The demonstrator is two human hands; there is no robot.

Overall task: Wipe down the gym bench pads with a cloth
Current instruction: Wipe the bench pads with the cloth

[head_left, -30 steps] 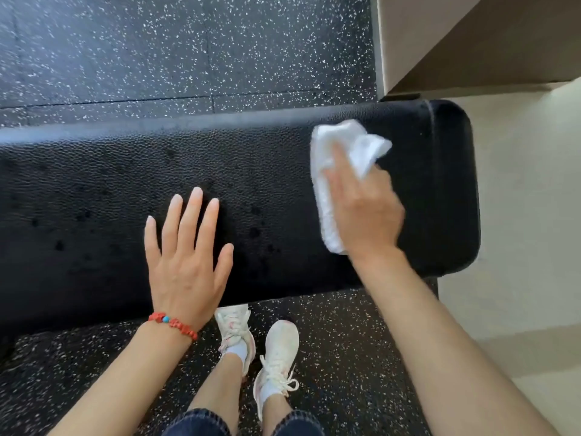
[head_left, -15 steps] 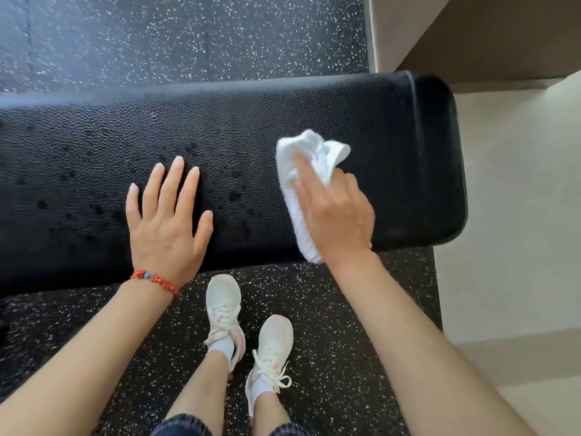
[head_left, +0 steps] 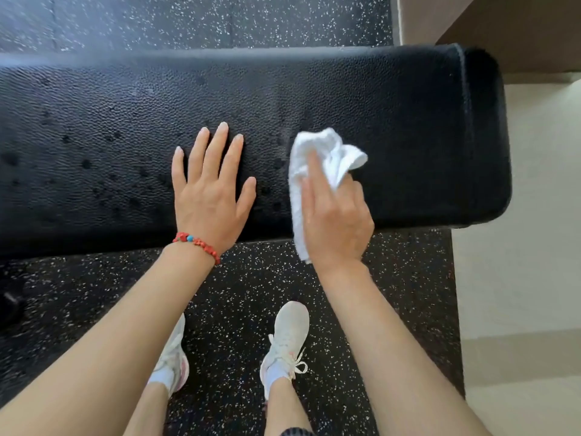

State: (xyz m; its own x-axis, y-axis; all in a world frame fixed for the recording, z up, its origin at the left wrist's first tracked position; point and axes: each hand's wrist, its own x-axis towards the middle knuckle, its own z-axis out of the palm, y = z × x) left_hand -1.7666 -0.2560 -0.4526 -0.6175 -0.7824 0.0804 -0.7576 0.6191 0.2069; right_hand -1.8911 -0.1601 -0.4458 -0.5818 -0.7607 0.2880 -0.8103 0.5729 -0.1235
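Note:
A black textured bench pad point(head_left: 408, 121) runs across the view, with dark wet spots on its left and middle parts. My right hand point(head_left: 338, 221) presses a crumpled white cloth point(head_left: 327, 152) onto the pad near its front edge, right of centre. The cloth's lower end hangs past the pad's edge. My left hand point(head_left: 210, 190) lies flat on the pad with fingers spread, just left of the cloth, a red bead bracelet point(head_left: 198, 243) on its wrist.
Black speckled rubber floor point(head_left: 245, 294) lies in front of and behind the bench. My feet in white sneakers point(head_left: 287, 338) stand close to the pad. A pale tiled floor point(head_left: 518, 278) starts right of the bench end; a beige wall point(head_left: 418, 17) stands at the upper right.
My right hand has slid the cloth leftward along the pad, from near its right end toward my left hand, and down to the front edge. The left hand stays flat on the pad.

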